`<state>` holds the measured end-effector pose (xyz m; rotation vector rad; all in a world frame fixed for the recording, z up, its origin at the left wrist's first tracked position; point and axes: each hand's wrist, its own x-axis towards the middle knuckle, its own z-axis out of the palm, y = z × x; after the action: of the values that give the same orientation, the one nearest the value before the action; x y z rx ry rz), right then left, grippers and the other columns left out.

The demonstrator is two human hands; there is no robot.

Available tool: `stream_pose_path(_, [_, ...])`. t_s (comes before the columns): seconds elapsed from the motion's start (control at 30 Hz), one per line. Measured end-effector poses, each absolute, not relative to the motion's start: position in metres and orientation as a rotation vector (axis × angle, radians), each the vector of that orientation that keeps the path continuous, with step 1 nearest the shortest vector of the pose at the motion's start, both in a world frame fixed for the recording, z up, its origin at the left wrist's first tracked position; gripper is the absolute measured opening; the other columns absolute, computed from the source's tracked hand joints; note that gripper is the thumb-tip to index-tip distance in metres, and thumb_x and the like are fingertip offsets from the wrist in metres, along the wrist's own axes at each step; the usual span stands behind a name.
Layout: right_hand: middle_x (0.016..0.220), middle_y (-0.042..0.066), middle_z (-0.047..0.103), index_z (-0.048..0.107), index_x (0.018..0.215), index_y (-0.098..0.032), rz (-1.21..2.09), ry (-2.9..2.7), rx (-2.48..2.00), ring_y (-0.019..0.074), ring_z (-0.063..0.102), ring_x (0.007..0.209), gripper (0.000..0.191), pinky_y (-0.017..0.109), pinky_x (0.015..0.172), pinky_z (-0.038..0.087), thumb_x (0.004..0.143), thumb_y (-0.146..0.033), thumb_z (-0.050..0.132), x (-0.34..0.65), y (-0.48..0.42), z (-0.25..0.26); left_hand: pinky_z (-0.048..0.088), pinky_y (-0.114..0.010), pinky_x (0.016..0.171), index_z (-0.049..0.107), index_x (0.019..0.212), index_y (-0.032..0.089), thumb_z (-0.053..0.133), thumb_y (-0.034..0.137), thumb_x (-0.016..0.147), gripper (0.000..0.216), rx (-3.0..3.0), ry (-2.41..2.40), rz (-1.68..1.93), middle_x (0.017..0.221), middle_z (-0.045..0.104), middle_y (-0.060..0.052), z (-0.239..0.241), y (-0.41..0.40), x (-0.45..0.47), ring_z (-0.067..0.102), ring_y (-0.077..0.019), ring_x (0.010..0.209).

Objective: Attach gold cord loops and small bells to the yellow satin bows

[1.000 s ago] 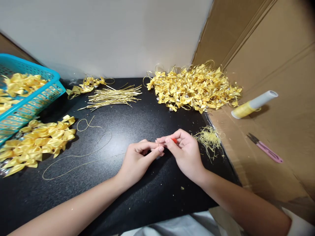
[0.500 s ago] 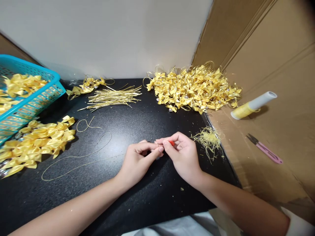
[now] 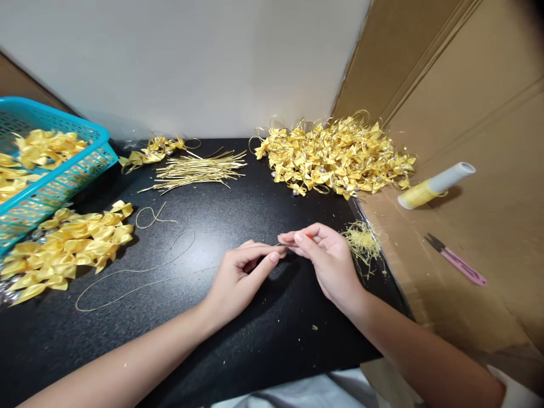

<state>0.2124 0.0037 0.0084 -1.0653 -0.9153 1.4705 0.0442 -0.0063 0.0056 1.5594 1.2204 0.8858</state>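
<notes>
My left hand (image 3: 238,277) is closed in a pinch over the dark table, with a thin yellowish thread (image 3: 127,292) running from it leftward in a long loop. Close by on the right, my right hand (image 3: 329,258) pinches a small tool with a red-orange part (image 3: 309,236); most of it is hidden by my fingers, so its exact kind does not show. A fine line spans the short gap between the fingertips of both hands. Beyond my hands lies a bundle of gold ties (image 3: 198,170).
Yellow ribbon bows (image 3: 72,241) lie at left beside a turquoise basket (image 3: 59,181) of more bows. Finished-looking looped bows (image 3: 335,156) are heaped at the back right. Thread scraps (image 3: 362,245), a thread spool tube (image 3: 437,184) and pink snips (image 3: 461,263) are at right.
My right hand has shifted to the right, away from my left fingertips, opening a small gap with a fine line across it. My left hand stays nearly in place.
</notes>
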Motion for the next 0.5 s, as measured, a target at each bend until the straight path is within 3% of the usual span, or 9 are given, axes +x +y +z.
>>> stream_pose_path(0.13, [0.088, 0.003, 0.077, 0.067, 0.077, -0.021, 1.402, -0.914, -1.07, 0.018, 0.072, 0.09, 0.016, 0.039, 0.093, 0.055, 0.078, -0.036, 0.073, 0.221, 0.008, 0.009, 0.047, -0.03, 0.072, 0.076, 0.093, 0.019, 0.057, 0.033, 0.09, 0.024, 1.738, 1.314, 0.898, 0.086, 0.076, -0.006, 0.007, 0.0, 0.038, 0.064, -0.0189, 0.078])
stream_pose_path(0.27, [0.096, 0.003, 0.075, 0.07, 0.082, -0.023, 1.279, -0.98, -1.064, 0.0174, 0.068, 0.096, 0.01, 0.039, 0.096, 0.051, 0.08, -0.032, 0.071, 0.226, 0.011, 0.008, 0.045, -0.034, 0.079, 0.07, 0.104, 0.016, 0.062, 0.031, 0.086, 0.025, 2.247, 1.438, 0.804, 0.097, 0.073, -0.008, 0.005, 0.008, 0.035, 0.058, -0.022, 0.085])
stream_pose_path(0.5, [0.091, 0.001, 0.07, 0.068, 0.074, -0.023, 1.116, -0.948, -1.096, 0.0151, 0.062, 0.089, 0.008, 0.032, 0.086, 0.049, 0.077, -0.028, 0.072, 0.231, 0.02, 0.005, 0.044, -0.035, 0.076, 0.071, 0.095, 0.017, 0.069, 0.035, 0.083, 0.022, 2.488, 1.497, 0.358, 0.093, 0.07, -0.008, 0.015, 0.031, 0.057, 0.055, -0.0249, 0.088])
